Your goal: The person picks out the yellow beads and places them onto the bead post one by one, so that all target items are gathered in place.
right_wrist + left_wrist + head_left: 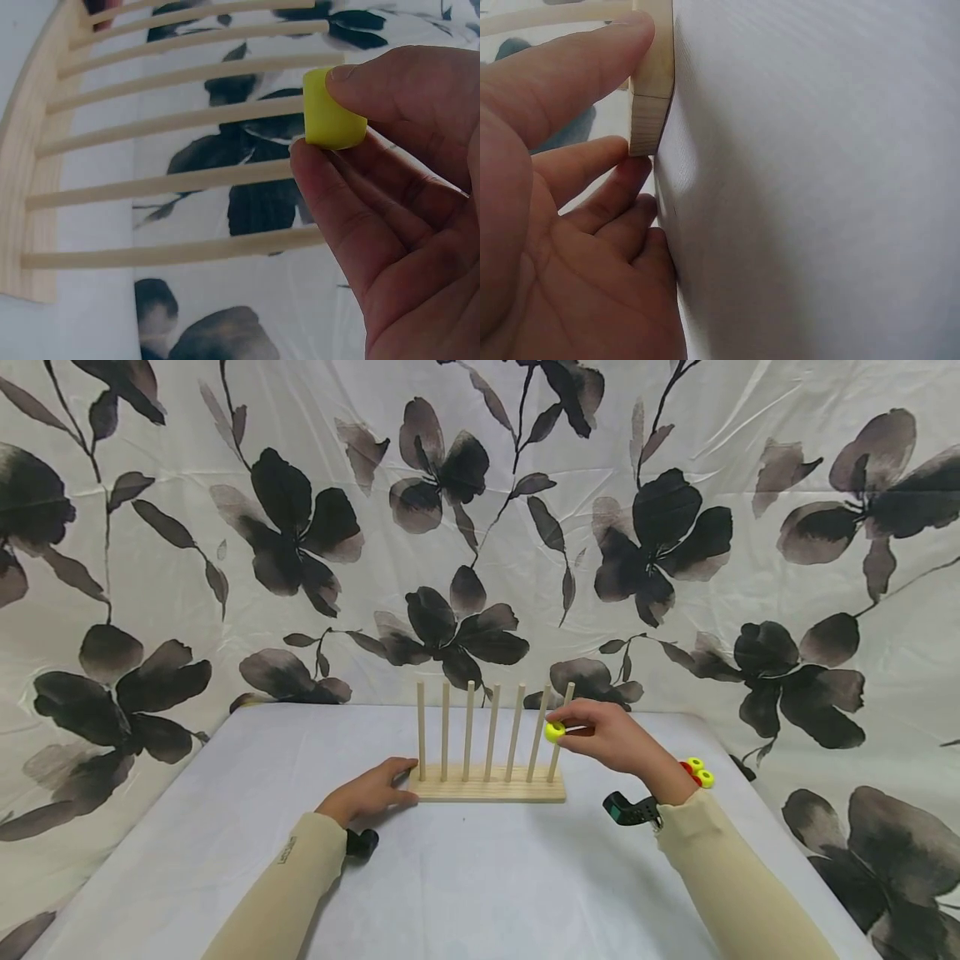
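A wooden peg stand (480,790) with a row of several upright pegs stands on the table. My left hand (371,792) holds the left end of its base, the thumb (592,71) on the front edge and the fingertips at the end corner. Between thumb and fingertips, my right hand (609,737) pinches a yellow bead (555,732) near the tops of the two rightmost pegs. In the right wrist view the yellow bead (330,116) is beside the pegs' upper ends. All the pegs are bare.
Several yellow beads (704,778) and red beads (686,767) lie at the table's right side, partly hidden behind the right wrist. A white cloth covers the table (465,885). Behind it hangs a flower-patterned curtain (555,585).
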A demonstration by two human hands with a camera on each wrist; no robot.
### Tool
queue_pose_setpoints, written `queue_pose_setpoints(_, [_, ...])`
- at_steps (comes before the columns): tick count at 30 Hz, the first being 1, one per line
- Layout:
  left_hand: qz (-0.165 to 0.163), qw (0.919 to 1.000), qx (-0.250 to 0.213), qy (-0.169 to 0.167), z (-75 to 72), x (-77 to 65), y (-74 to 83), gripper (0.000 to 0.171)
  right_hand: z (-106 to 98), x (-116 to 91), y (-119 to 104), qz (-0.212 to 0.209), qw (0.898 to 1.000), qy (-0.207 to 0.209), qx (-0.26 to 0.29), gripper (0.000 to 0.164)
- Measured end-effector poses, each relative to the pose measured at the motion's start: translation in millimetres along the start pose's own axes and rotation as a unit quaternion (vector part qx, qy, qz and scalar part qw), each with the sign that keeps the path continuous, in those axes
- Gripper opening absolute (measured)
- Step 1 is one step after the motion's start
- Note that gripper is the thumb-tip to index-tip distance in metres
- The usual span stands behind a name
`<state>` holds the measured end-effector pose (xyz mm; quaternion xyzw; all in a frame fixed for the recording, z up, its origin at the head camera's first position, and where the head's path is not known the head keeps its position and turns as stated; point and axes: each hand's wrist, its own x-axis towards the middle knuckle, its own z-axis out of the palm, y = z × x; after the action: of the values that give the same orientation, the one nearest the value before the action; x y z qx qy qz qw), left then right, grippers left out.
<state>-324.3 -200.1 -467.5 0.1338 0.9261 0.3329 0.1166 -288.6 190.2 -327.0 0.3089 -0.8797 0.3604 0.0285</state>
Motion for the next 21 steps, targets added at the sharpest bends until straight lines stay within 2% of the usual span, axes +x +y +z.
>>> queue_pose_setpoints(11, [0.009, 0.9999, -0.003, 0.004, 0.1, 0.6, -3.2, 0.077, 2.1, 17.6, -15.1, -0.006, 1.0, -0.009, -0.003, 0.033])
queue_pose_setpoints(21, [0.003, 0.9999, -0.007, 0.006, 1.4, -0.9, -2.8, 0.077, 2.8, 30.7, -22.7, -0.016, 1.0, -0.005, 0.007, 0.034])
